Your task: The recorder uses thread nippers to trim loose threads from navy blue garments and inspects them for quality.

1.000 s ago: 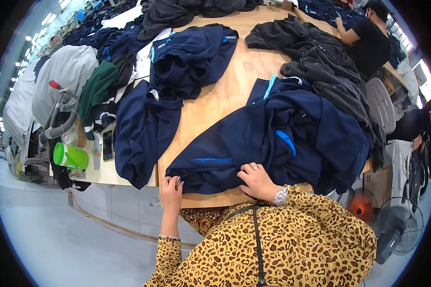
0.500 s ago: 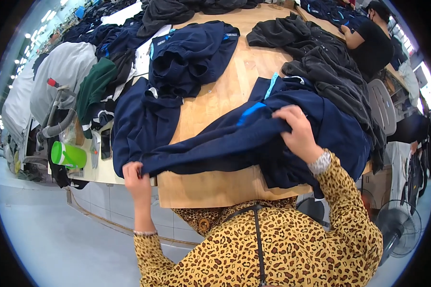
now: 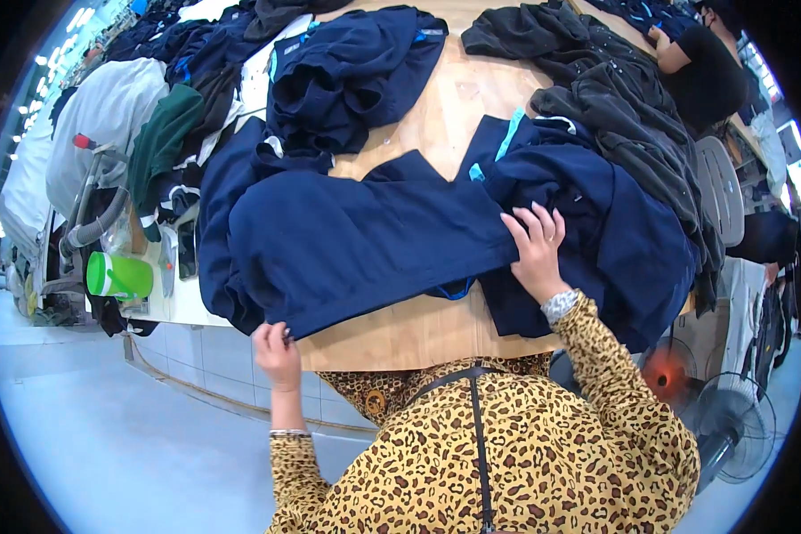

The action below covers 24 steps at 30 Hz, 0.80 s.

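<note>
A navy garment [image 3: 365, 236] lies spread across the near part of the wooden table, its front edge stretched between my hands. At its near left corner my left hand [image 3: 278, 356] is closed, fingers pinching the cloth; a small dark bit shows by the fingertips, too small to name. My right hand [image 3: 537, 249] rests at the garment's right end, its fingers spread and lying on the cloth. Beyond that hand, a heap of navy garments [image 3: 632, 214] with a light-blue strip [image 3: 510, 133] covers the table's right side.
Another navy garment pile [image 3: 356, 80] sits farther back on the table [image 3: 432, 133]. Dark grey garments [image 3: 587, 80] line the right. To the left are a green jug [image 3: 120, 276], a phone [image 3: 187, 249] and a grey hose [image 3: 98, 227]. A co-worker [image 3: 707, 76] stands far right; a fan [image 3: 734, 427] stands near right.
The navy garment has gone from a narrow gathered strip to a broad spread panel. My right hand has moved slightly down and its fingers have spread; my left hand has shifted right and down.
</note>
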Motion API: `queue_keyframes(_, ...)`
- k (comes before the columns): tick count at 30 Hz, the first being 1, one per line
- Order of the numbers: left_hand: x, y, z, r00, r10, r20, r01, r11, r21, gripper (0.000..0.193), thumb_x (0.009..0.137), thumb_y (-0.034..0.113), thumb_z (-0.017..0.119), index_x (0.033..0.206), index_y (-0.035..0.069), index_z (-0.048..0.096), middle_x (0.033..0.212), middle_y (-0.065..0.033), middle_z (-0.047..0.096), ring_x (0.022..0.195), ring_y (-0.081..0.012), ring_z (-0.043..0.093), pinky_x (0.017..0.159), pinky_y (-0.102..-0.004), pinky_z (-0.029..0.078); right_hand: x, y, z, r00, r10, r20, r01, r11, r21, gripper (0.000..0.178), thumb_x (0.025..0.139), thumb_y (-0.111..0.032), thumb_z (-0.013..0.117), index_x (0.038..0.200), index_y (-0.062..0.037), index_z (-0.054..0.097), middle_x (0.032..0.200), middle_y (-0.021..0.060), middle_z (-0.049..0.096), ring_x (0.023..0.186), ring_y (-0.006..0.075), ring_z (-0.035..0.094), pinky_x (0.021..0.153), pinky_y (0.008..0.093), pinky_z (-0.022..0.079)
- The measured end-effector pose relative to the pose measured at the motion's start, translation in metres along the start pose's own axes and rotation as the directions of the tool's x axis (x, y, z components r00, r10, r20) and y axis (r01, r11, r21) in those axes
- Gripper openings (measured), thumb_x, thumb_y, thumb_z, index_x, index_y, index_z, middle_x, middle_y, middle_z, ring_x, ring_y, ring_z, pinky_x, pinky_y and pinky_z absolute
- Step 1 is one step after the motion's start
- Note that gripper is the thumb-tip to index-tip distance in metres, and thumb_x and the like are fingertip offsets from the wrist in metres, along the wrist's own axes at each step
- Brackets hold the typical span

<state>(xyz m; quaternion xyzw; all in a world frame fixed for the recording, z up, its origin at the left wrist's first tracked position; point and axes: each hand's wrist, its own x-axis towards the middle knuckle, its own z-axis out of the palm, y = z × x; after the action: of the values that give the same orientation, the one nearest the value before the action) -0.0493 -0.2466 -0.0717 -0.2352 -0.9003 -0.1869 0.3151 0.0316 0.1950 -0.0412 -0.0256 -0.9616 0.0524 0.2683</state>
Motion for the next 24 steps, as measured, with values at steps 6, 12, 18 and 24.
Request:
queue_keyframes(6,-0.056,0.026,0.012,0.982,-0.157,0.104,0.167,0.981,-0.103,0.04,0.058,-0.013,0.058,0.093,0.005,0.062,0.091,-0.0132,0.053,0.073,-0.0281,0.057,0.059,-0.0346,0.05,-0.038,-0.006,0.014,0.993,0.107,0.055,-0.107,0.994,0.005,0.074,0.054,0.005,0.065,0.124,-0.0117,0.051,0.121,0.0085,0.047,0.123,0.0293,0.037,0.108,0.0489,0.02)
queue_keyframes(12,-0.064,0.037,0.008,0.968,-0.186,0.169,0.203,0.975,-0.088,0.036,0.064,-0.006,0.067,0.097,0.006,0.063,0.093,-0.0115,0.052,0.066,-0.0239,0.056,0.054,-0.0317,0.048,-0.039,-0.008,0.013,0.982,0.109,0.157,-0.116,0.992,0.039,0.075,0.055,0.003,0.069,0.125,-0.0104,0.048,0.12,0.0095,0.047,0.121,0.0294,0.039,0.107,0.049,0.021)
queue_keyframes(18,-0.059,0.05,0.005,0.966,-0.229,0.119,0.233,0.972,-0.02,0.039,0.06,-0.004,0.068,0.097,0.007,0.066,0.089,-0.0113,0.055,0.072,-0.026,0.058,0.058,-0.0343,0.05,-0.04,-0.01,0.013,0.999,0.015,-0.04,-0.008,0.986,0.164,0.057,0.056,0.005,0.064,0.111,-0.0081,0.059,0.107,0.0097,0.052,0.108,0.0292,0.048,0.098,0.0441,0.035)
queue_keyframes(24,-0.049,0.024,0.0,0.998,-0.06,0.002,0.06,0.998,-0.018,0.044,0.056,-0.016,0.052,0.094,0.002,0.065,0.085,-0.0159,0.057,0.077,-0.0319,0.058,0.067,-0.0391,0.049,-0.044,0.012,-0.002,0.947,0.15,-0.283,-0.104,0.98,0.171,0.042,0.053,0.01,0.055,0.092,-0.0053,0.061,0.093,0.0113,0.055,0.09,0.0313,0.054,0.083,0.0404,0.044)
